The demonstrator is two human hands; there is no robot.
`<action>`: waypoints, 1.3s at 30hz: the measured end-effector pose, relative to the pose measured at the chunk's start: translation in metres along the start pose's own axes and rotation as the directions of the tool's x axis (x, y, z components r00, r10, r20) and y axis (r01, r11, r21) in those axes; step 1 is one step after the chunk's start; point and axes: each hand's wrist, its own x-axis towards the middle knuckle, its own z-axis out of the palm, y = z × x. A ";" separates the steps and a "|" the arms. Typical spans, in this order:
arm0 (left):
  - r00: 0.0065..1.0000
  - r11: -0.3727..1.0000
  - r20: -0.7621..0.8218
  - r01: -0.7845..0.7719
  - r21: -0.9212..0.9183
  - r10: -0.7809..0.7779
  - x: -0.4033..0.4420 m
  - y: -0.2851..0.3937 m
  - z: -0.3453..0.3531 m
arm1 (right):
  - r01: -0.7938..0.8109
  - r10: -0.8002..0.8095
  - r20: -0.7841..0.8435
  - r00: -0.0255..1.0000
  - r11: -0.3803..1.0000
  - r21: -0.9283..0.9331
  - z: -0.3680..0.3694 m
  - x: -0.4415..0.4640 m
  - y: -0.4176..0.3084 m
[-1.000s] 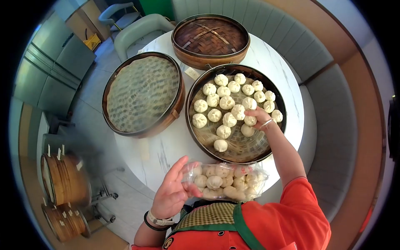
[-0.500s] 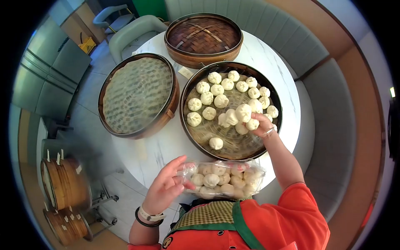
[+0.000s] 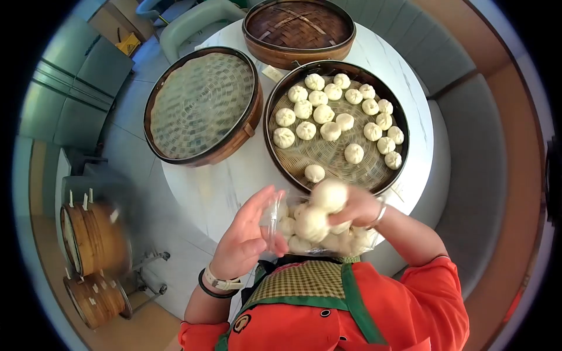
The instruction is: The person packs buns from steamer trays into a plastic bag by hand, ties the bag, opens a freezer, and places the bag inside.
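Note:
Several white buns (image 3: 323,114) lie in a round bamboo steamer (image 3: 280,153) on the table. Below its near rim, my right hand (image 3: 358,207) grips a few buns (image 3: 329,195), somewhat blurred, above a clear plastic bag (image 3: 270,225). The bag is filled with more buns (image 3: 301,244) and lies close to my body. My left hand (image 3: 246,234), palm facing right and fingers apart, is at the bag's left end, its thumb and fingertips by the plastic. Part of the bag is hidden behind the buns and my right hand.
A second steamer (image 3: 252,117) with a bare woven base is at the left of the white table (image 3: 205,205). A woven lid (image 3: 295,24) tops a steamer at the back. Stacked bamboo steamers (image 3: 96,240) stand at lower left; a grey bench (image 3: 468,169) curves along the right.
My right hand has gathered buns and moved from the steamer down over the bag. Fewer buns are in the steamer's middle. The view has shifted, with the table now higher in it.

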 end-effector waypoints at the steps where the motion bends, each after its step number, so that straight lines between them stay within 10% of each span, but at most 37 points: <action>1: 0.999 0.998 0.046 -0.014 -0.062 0.017 -0.003 -0.002 -0.001 | -0.054 0.052 -0.023 0.998 0.993 -0.109 0.008 0.005 0.013; 8: 0.995 0.989 0.100 -0.003 -0.151 0.019 -0.023 -0.005 -0.001 | -0.116 0.081 -0.089 0.993 0.838 -0.533 0.035 0.011 0.045; 11: 0.995 0.990 0.103 -0.001 -0.140 0.015 -0.028 -0.008 -0.003 | -0.163 -0.110 -0.224 0.968 0.404 -0.900 0.029 -0.006 0.034; 16: 0.991 0.987 0.126 -0.015 -0.158 0.035 -0.028 -0.011 -0.003 | -0.343 -0.311 -0.532 0.787 0.495 -0.798 -0.047 -0.009 0.003; 18: 0.991 0.987 0.130 -0.022 -0.160 0.044 -0.027 -0.010 -0.001 | -0.457 -0.651 -0.485 0.585 0.230 -0.859 -0.089 0.014 0.021; 21: 0.992 0.994 0.125 -0.014 -0.107 0.028 -0.023 -0.010 0.002 | -0.621 -0.652 -0.462 0.601 -0.016 -0.784 -0.114 0.046 0.030; 30: 0.999 0.993 0.013 -0.035 -0.113 0.036 -0.021 -0.009 0.002 | -0.591 -0.612 -0.501 0.611 0.068 -0.804 -0.115 0.050 0.046; 33: 0.997 0.991 0.078 -0.005 -0.132 0.015 -0.017 -0.011 0.000 | -0.457 -0.630 -0.584 0.512 0.376 -0.806 -0.133 0.037 0.054; 34: 0.997 0.993 0.079 -0.004 -0.119 0.013 -0.015 -0.009 0.002 | -0.480 -0.534 -0.712 0.457 0.525 -0.702 -0.136 0.037 0.041; 36: 0.998 0.995 0.070 0.008 -0.098 -0.001 -0.015 -0.007 0.002 | 0.139 -0.139 -0.890 0.433 0.987 -0.087 -0.126 0.028 0.017; 39: 0.999 0.995 0.049 -0.014 -0.102 0.019 -0.016 -0.007 0.001 | 0.211 -0.070 -0.586 0.807 0.961 0.176 -0.059 -0.017 -0.014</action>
